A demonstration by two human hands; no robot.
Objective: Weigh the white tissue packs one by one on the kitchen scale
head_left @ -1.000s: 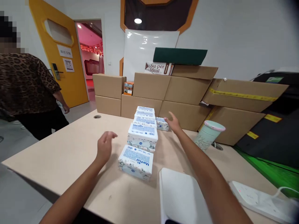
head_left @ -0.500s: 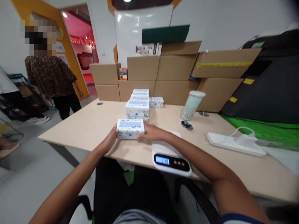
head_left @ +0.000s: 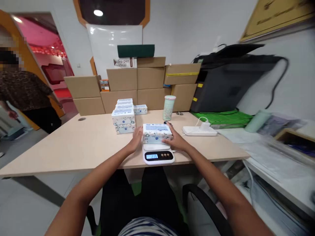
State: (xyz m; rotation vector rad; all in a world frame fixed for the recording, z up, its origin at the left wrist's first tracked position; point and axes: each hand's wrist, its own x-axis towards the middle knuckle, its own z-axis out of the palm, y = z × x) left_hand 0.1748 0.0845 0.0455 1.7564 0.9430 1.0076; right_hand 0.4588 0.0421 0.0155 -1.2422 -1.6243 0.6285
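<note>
Fingers (head_left: 168, 141) around tissue pack (head_left: 156, 133), scale (head_left: 158, 155), tumbler (head_left: 168, 108)

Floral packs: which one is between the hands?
The nearest floral pack, just behind the lit scale display: left hand on one side, right hand on the other. The other packs sit farther back and left.

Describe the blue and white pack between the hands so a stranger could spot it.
At the near edge of the pale wooden table sits a flat white scale. Over it, between the left hand and right hand, is the floral blue and white rectangular pack. Similar packs sit farther back; only this is over the scale.
</note>
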